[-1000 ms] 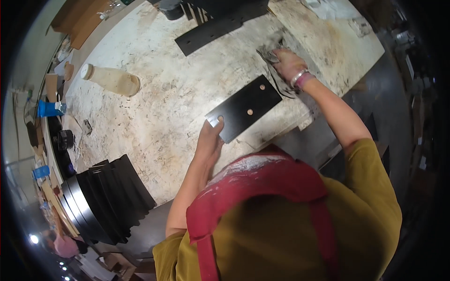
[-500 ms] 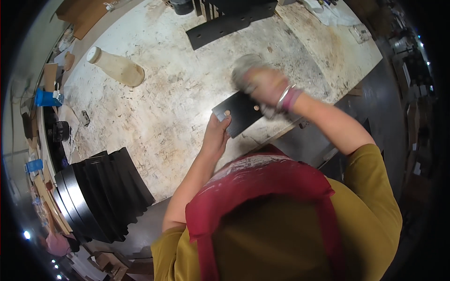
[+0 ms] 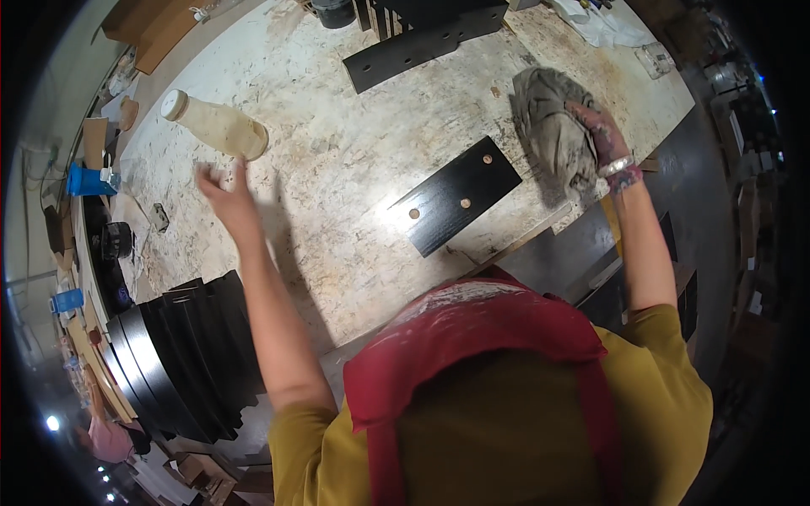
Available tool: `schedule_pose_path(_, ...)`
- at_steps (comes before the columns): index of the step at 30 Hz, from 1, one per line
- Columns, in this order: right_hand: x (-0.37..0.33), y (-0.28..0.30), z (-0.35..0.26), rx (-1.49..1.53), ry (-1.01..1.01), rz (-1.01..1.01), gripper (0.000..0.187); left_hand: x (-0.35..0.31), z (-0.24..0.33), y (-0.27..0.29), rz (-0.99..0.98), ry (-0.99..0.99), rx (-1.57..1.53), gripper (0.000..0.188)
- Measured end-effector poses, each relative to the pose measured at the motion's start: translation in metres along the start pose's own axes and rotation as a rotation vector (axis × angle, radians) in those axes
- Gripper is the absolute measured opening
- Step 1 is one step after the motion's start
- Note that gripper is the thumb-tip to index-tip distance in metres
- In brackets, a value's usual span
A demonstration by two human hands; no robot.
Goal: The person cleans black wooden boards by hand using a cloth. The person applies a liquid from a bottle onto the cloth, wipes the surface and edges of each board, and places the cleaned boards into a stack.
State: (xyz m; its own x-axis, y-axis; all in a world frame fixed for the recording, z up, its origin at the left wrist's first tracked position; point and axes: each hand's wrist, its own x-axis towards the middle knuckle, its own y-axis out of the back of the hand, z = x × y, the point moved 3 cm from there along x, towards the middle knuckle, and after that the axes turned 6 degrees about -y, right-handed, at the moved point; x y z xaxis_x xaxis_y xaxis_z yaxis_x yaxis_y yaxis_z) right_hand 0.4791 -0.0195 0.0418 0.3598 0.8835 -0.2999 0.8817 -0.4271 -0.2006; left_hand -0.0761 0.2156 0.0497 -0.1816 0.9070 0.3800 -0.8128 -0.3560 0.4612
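A black board with three round holes [image 3: 439, 201] lies flat on the stained white table, and neither hand touches it. My right hand [image 3: 601, 135] grips a crumpled grey rag [image 3: 553, 118] to the right of the board, over the table's right part. At the left, my left hand [image 3: 226, 187] is raised with its fingers apart and nothing in them. Just beyond its fingertips is a cloudy plastic bottle [image 3: 215, 125] with a white cap, lying tilted in view; I cannot tell whether the fingers touch it.
A stack of black boards [image 3: 186, 358] sits at the table's left near edge. More black boards [image 3: 426, 46] lie at the far side beside a dark tub [image 3: 333, 12]. A white plastic sheet [image 3: 603, 29] is at the far right, and a blue container [image 3: 89, 180] stands at the left.
My left hand has let go of the board and moved left toward the bottle. My right hand has carried the rag off the board to the right, leaving the board on the table.
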Motion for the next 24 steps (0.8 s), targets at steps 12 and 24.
schedule_pose_path(12,-0.057,-0.129,0.044,0.878,-0.310,-0.210,0.044,0.054,0.054,-0.055,-0.269,-0.370,0.058,0.071)
schedule_pose_path(24,-0.072,-0.142,0.068,-0.070,0.059,-0.275,0.031,-0.097,0.199,-0.083,-0.762,-1.281,0.570,0.064)
